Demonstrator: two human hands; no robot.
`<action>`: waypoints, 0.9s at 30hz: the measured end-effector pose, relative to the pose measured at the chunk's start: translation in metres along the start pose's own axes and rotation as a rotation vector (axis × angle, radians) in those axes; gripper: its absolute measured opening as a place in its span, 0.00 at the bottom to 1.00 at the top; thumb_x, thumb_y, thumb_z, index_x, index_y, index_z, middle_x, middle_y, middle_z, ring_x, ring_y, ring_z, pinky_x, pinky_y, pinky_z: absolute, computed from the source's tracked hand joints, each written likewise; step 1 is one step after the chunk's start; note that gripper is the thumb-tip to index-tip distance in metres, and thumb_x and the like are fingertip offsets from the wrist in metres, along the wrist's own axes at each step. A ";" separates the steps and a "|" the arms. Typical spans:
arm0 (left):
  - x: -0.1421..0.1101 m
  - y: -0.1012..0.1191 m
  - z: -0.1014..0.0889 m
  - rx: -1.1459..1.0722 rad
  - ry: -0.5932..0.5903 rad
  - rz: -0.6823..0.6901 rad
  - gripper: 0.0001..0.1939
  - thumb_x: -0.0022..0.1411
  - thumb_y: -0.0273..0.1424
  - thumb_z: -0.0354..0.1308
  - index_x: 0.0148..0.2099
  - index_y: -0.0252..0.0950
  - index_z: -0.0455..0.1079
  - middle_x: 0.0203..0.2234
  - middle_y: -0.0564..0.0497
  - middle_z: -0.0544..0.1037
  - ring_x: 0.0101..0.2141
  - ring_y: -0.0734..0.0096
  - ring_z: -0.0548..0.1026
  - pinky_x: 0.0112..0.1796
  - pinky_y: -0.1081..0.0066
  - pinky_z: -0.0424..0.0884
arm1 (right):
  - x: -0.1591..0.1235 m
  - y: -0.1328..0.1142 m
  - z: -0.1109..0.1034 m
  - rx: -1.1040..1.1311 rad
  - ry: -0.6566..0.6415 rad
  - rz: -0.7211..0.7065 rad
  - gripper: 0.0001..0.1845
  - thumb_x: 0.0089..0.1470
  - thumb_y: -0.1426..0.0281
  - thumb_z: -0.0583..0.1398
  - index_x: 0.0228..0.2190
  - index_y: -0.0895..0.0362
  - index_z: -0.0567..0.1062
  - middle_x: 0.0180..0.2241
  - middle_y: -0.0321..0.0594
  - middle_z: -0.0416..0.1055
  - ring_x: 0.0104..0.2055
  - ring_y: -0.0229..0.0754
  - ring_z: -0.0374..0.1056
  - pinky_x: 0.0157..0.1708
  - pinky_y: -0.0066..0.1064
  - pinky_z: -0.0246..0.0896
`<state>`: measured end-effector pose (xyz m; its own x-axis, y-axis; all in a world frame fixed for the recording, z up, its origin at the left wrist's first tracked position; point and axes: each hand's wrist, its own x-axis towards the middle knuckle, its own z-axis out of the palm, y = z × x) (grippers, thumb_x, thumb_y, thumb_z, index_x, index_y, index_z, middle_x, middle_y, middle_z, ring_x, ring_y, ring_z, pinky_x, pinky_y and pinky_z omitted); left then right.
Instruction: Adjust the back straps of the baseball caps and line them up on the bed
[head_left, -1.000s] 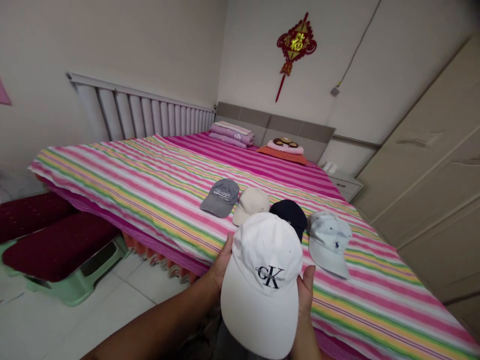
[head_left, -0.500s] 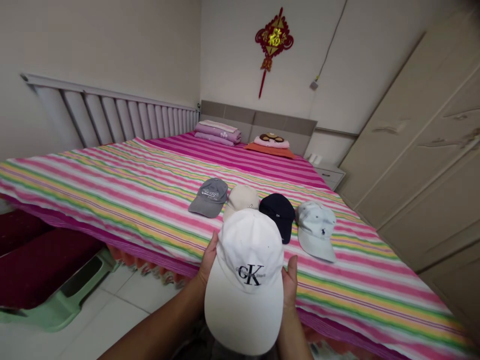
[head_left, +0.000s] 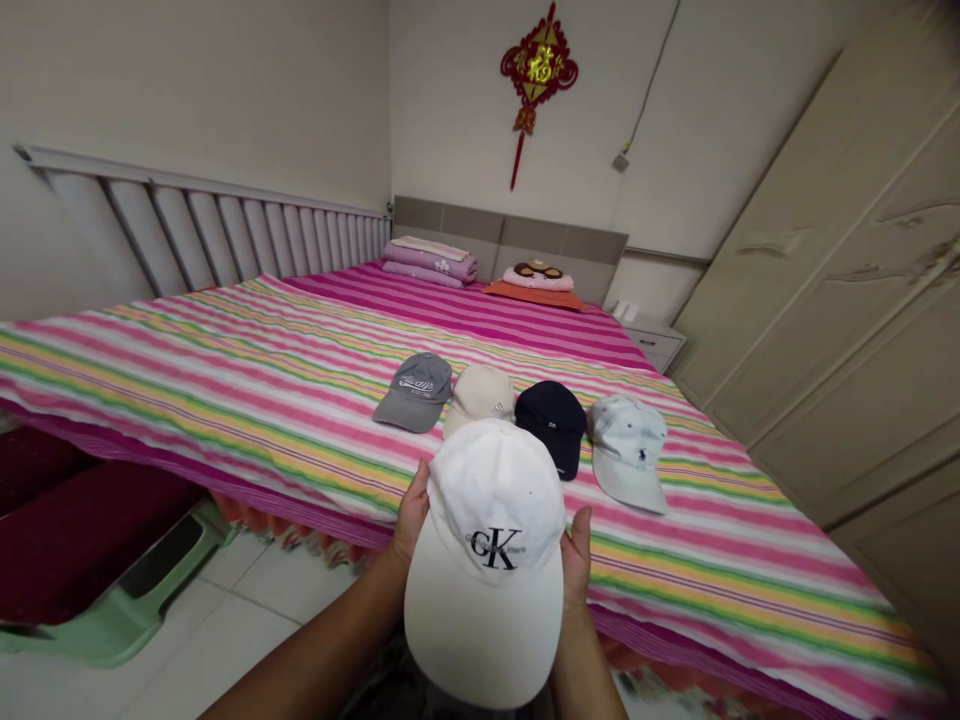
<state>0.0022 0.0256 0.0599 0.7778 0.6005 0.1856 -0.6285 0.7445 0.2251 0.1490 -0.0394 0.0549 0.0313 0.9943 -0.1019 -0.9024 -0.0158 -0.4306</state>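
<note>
A white baseball cap (head_left: 487, 620) with dark letters on its front is held up between both hands, brim towards me. My left hand (head_left: 411, 515) grips its left side and my right hand (head_left: 576, 560) its right side; the thumbs show, while the other fingers are hidden behind the cap. Beyond it, on the bed, lie a grey cap (head_left: 415, 393), a beige cap (head_left: 480, 392) partly covered by the white one, a navy cap (head_left: 551, 415) and a pale blue cap (head_left: 628, 450), side by side in a row.
A striped sheet (head_left: 247, 370) covers the bed. Folded purple bedding (head_left: 429, 262) and a pink and orange stack (head_left: 536, 283) rest near the headboard (head_left: 465, 222). A radiator (head_left: 225, 225) runs along the left wall, a wardrobe (head_left: 810, 330) stands right, and green stools with dark red tops (head_left: 97, 530) are lower left.
The view has shifted slightly, so the room appears a little further left and up. Both hands keep the white cap in nearly the same position.
</note>
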 end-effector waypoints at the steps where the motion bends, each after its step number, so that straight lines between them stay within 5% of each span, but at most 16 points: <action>1: 0.000 -0.001 -0.001 -0.001 -0.002 -0.002 0.37 0.57 0.51 0.39 0.60 0.30 0.53 0.50 0.40 0.68 0.52 0.53 0.62 0.54 0.57 0.49 | 0.000 0.000 -0.001 -0.001 0.006 0.006 0.36 0.43 0.43 0.49 0.42 0.57 0.73 0.42 0.49 0.73 0.54 0.52 0.58 0.55 0.52 0.39; 8: -0.001 -0.001 0.004 -0.003 -0.004 0.026 0.38 0.56 0.53 0.39 0.60 0.31 0.52 0.52 0.40 0.65 0.52 0.53 0.62 0.54 0.57 0.48 | -0.012 0.012 0.000 -0.023 0.039 0.140 0.32 0.47 0.47 0.49 0.39 0.59 0.74 0.42 0.50 0.73 0.53 0.53 0.60 0.54 0.52 0.42; 16: -0.006 0.000 0.003 0.014 0.031 0.015 0.39 0.55 0.54 0.39 0.60 0.30 0.52 0.51 0.39 0.66 0.52 0.51 0.61 0.54 0.56 0.48 | -0.027 0.029 0.000 -0.037 -0.077 0.262 0.34 0.42 0.45 0.53 0.42 0.56 0.72 0.48 0.49 0.68 0.54 0.53 0.57 0.54 0.52 0.42; 21: -0.007 -0.002 0.010 0.006 0.051 0.007 0.38 0.56 0.52 0.39 0.59 0.29 0.55 0.49 0.39 0.68 0.52 0.51 0.62 0.54 0.56 0.47 | -0.023 0.018 -0.003 -0.060 -0.040 0.241 0.37 0.42 0.43 0.51 0.42 0.57 0.72 0.46 0.51 0.69 0.54 0.53 0.57 0.54 0.53 0.41; 27: -0.011 0.001 0.003 -0.026 0.086 -0.169 0.36 0.58 0.49 0.38 0.58 0.27 0.57 0.47 0.39 0.70 0.51 0.52 0.63 0.54 0.56 0.46 | -0.022 0.014 -0.007 -0.071 -0.001 0.191 0.37 0.44 0.43 0.48 0.41 0.58 0.73 0.45 0.50 0.70 0.54 0.53 0.58 0.54 0.53 0.41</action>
<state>-0.0070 0.0188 0.0607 0.8705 0.4879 0.0645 -0.4893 0.8437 0.2207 0.1384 -0.0623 0.0443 -0.1383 0.9725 -0.1874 -0.8595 -0.2119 -0.4652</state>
